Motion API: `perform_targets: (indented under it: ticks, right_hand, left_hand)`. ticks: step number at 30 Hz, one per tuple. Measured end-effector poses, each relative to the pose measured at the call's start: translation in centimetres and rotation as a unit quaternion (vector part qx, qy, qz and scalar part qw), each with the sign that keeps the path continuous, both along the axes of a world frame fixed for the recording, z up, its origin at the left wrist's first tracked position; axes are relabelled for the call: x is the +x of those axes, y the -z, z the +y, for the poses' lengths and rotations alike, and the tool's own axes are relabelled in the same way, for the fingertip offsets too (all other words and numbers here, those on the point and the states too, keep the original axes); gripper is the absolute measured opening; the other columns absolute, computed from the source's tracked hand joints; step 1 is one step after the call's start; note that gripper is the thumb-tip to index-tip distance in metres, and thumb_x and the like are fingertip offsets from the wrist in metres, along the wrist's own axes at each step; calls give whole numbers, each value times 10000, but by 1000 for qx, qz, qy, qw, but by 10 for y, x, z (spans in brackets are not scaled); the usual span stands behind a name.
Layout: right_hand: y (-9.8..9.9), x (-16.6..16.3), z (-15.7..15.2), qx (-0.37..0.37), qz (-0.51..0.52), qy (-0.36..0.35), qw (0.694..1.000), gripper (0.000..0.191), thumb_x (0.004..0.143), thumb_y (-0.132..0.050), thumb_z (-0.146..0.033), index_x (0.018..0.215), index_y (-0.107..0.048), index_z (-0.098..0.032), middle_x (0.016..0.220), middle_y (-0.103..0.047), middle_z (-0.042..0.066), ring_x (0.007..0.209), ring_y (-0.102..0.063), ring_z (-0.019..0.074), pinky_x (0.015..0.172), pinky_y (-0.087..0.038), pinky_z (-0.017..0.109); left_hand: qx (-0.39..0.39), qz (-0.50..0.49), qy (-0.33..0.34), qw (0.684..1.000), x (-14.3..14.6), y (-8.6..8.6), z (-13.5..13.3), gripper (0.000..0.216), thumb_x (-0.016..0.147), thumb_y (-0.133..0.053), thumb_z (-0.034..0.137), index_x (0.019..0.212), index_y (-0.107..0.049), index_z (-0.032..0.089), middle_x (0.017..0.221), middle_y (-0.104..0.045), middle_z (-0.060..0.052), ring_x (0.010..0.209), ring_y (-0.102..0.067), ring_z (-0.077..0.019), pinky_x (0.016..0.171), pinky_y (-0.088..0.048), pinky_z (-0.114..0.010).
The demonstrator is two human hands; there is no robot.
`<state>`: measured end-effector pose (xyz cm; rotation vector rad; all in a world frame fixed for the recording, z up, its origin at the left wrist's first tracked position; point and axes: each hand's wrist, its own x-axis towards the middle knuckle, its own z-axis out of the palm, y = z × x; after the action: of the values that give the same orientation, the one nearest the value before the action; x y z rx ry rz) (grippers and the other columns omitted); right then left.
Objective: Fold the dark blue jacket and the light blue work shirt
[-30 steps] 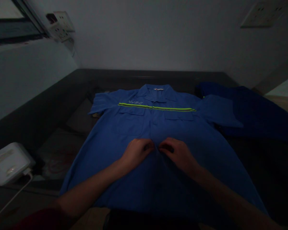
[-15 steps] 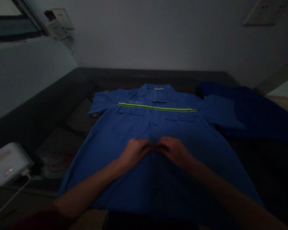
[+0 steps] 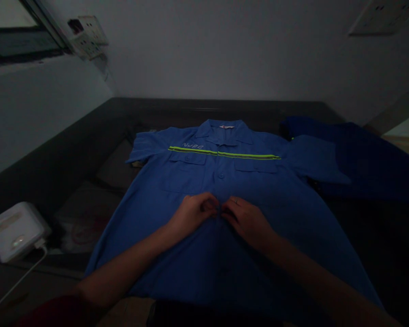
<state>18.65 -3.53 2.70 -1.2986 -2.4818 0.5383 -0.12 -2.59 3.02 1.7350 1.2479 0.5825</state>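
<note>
A blue short-sleeved work shirt with a yellow-green reflective stripe across the chest lies flat, front up, collar away from me, on a dark surface. My left hand and my right hand meet at the shirt's middle front placket, below the chest pockets. Both hands have their fingers curled and pinched on the placket fabric, fingertips almost touching. A ring shows on my right hand. A shirt button sits just above the hands.
A darker blue garment lies to the right of the shirt. A white box with a white cable sits at the left edge. The dark surface meets pale walls with wall sockets at upper left.
Both hands have crept a little farther up the placket, away from me, and stay pinched together. The shirt has not shifted.
</note>
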Motion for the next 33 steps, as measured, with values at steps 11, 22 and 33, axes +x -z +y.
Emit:
perform_targets:
  ticks: [11, 22, 33]
  right_hand:
    - [6, 0, 0, 7, 9, 14, 1000, 83, 885, -555, -159, 809, -586, -176, 821, -630, 39, 765, -599, 169, 696, -450, 280]
    - [7, 8, 5, -52, 118, 36, 991, 114, 826, -594, -88, 764, -601, -183, 775, -632, 9, 737, -601, 147, 677, -440, 264]
    - [6, 11, 5, -29, 72, 23, 997, 69, 843, -607, -121, 810, -613, -181, 804, -641, 20, 767, -602, 161, 716, -458, 285]
  left_hand:
    - [14, 17, -25, 999, 8, -5, -4, 142, 758, -677, 223, 869, -598, 181, 727, -680, 21, 668, -647, -134, 620, -491, -225]
    - [112, 110, 109, 982, -2, -4, 3, 78, 812, -577, 140, 844, -637, 180, 815, -638, 6, 721, -570, -126, 686, -422, -238]
    - [188, 161, 133, 960, -1, 3, 2, 71, 882, -563, 185, 850, -627, 185, 877, -669, -13, 856, -603, -171, 766, -376, -297]
